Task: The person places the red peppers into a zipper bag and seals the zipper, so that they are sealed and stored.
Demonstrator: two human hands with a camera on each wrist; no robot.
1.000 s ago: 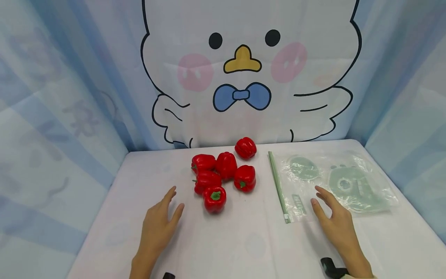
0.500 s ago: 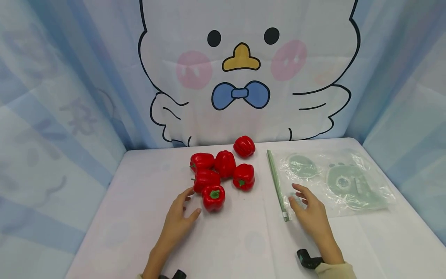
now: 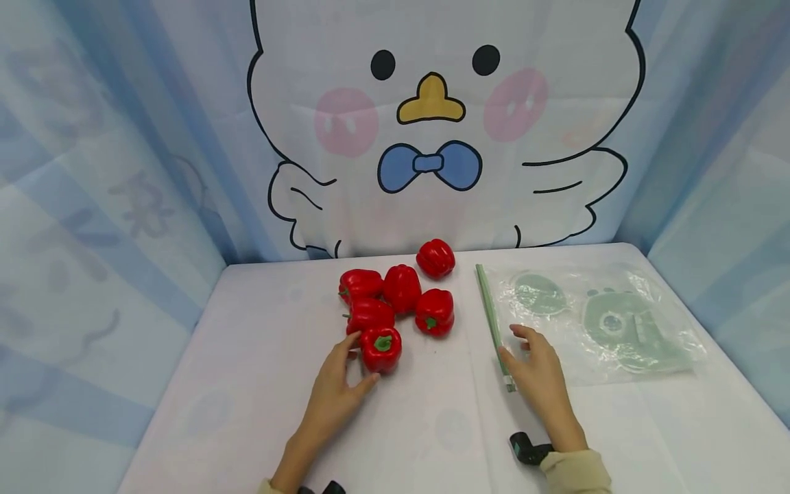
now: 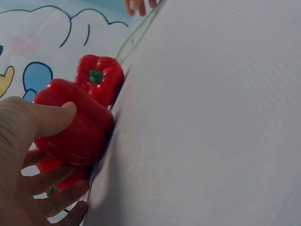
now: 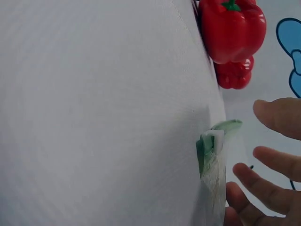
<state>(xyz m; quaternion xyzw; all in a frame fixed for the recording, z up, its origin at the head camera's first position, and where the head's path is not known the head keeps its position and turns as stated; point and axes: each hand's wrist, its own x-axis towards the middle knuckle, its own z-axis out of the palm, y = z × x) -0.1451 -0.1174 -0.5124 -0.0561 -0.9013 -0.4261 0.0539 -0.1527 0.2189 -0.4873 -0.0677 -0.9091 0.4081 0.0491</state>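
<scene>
A red bell pepper (image 3: 381,351) with a green stem lies at the front of a cluster of several red bell peppers (image 3: 402,289). My left hand (image 3: 336,387) is at its left side, thumb in front and fingers spread behind. In the left wrist view the thumb overlaps this pepper; firm contact cannot be told. Over the left edge of a clear zip bag (image 3: 592,370) with green print hovers my right hand (image 3: 540,370), fingers loosely bent, near the bag's green zip strip (image 3: 490,309). The right wrist view shows a gap between its thumb and fingers, with the slider end (image 5: 210,143) close by.
The white table (image 3: 432,439) is backed by a curtain (image 3: 432,213) printed with a cartoon bird, and more curtains hang at both sides. One pepper (image 3: 435,259) lies farthest back, near the curtain. A black wrist mount (image 3: 527,449) sits at the right wrist.
My left hand has moved right and forward, up to the front pepper. My right hand has moved left, from over the bag's middle to its zip edge. Peppers and bag have stayed in place.
</scene>
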